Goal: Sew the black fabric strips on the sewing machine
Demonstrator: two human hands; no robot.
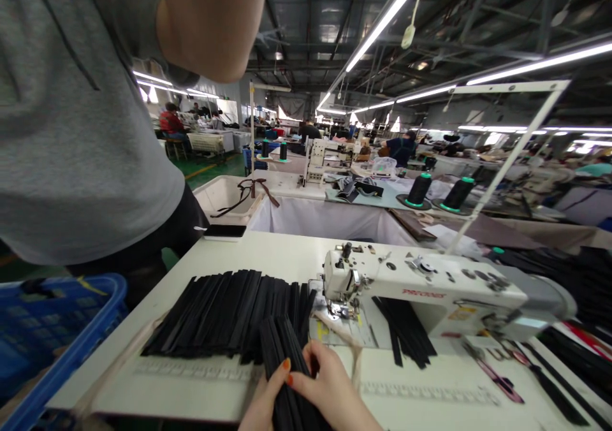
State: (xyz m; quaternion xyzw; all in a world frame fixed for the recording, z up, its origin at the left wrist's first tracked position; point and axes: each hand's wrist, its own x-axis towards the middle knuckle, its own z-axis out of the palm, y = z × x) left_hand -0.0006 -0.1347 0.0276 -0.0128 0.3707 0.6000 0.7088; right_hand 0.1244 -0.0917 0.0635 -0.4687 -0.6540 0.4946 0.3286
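A bundle of black fabric strips (pixel 277 345) is gripped between my two hands near the table's front edge. My left hand (pixel 262 400) wraps its left side, thumb on top. On its right side, my right hand (pixel 329 380) pinches the strips, fingers bent. Behind the bundle lies a wide row of black strips (pixel 210 316) side by side on the white table (pixel 157 389). The white sewing machine (pixel 411 284) stands to the right of my hands, with more black strips (pixel 406 332) under its arm.
At the left are a blue basket (pixel 108 310) and a standing person in a grey shirt (pixel 86 138). Scissors (pixel 495 373) and tools lie at the right. Thread cones (pixel 418 190) stand behind the machine. A cloth-lined bin (pixel 315 217) is beyond the table.
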